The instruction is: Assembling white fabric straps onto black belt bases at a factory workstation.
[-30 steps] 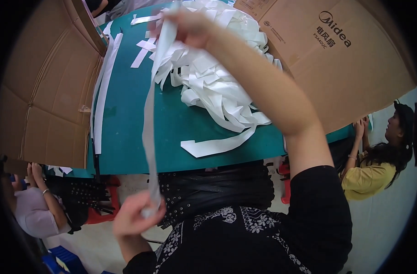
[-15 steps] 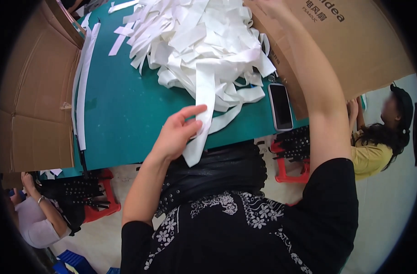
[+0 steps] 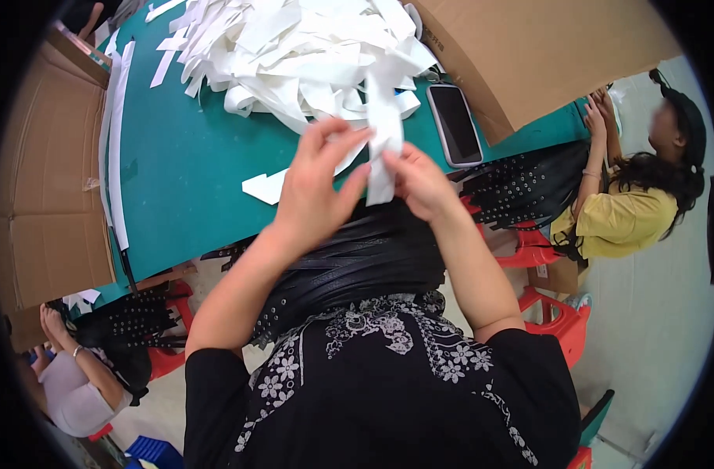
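Right hand (image 3: 421, 184): pinching 1 white strip (image 3: 380, 187), frame centre
Left hand (image 3: 314, 187): thumb and forefinger parted beside it, contact unclear
Strip pile (image 3: 287, 59): upper centre
Smartphone (image 3: 455, 125): upper right of centre

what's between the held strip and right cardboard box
In the head view, a phone lies on the green table between the white strip and the cardboard box.

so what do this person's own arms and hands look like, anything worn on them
The left hand and right hand are ungloved, with bare forearms and wrists. Short black sleeves cover the upper arms. Blur hides whether any rings are worn.
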### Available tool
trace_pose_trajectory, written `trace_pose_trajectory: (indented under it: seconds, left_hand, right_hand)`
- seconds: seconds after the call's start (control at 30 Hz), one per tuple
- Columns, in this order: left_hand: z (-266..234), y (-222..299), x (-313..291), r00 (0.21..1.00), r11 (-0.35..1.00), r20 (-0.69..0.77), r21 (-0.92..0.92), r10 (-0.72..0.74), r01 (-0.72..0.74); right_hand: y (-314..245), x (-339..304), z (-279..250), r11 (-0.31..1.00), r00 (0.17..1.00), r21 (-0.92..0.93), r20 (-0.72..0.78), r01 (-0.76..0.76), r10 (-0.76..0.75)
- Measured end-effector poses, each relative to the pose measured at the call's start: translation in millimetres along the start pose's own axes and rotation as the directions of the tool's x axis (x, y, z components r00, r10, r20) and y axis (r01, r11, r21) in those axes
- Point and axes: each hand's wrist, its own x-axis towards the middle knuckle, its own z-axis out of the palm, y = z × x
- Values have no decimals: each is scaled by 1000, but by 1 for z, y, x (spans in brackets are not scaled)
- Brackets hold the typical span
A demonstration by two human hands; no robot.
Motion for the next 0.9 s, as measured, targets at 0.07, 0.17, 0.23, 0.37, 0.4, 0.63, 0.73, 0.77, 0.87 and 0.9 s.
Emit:
trace_pose_trajectory:
  seconds: [0.07,0.17,0.23,0.37,0.4,0.63,0.73,0.77,0.87,0.9]
  left_hand:
    - [17,13,-19,985,969,123,-230,118,-88]
    - [71,-10,-56,877,985,464,-39,-129,166]
    - [120,-41,-70,866,980,460,115,-197,162]
    - [172,-70,-64,796,953,548,279,-256,114]
    - [180,-82,-65,808,963,545,253,-222,94]
    - [109,-29,-56,873,951,381,177,-304,254]
    - [62,4,-50,796,852,402,-71,-452,519]
    - [49,8,-55,753,789,504,-205,-423,580]
    - [9,16,-71,542,538,792,-337,-283,773]
    - [3,12,-80,498,455,832,-355,-244,816]
  right_hand:
    - [-17,10,-23,995,997,73,-22,73,-71]
    - [-45,14,-41,984,994,144,-39,105,-100]
    - [-57,14,-44,972,992,202,-49,120,-112]
    - [-59,13,-41,964,999,262,-25,46,-41]
    - [-60,9,-39,975,999,218,-26,39,-34]
    - [-34,-51,-79,929,947,-283,146,-237,286]
    - [3,-67,-81,967,943,71,250,-244,220]
    - [8,-64,-68,942,958,264,251,-208,141]
    - [8,-27,-52,685,989,719,148,-118,15]
    - [6,-15,-51,697,995,713,93,-83,23]
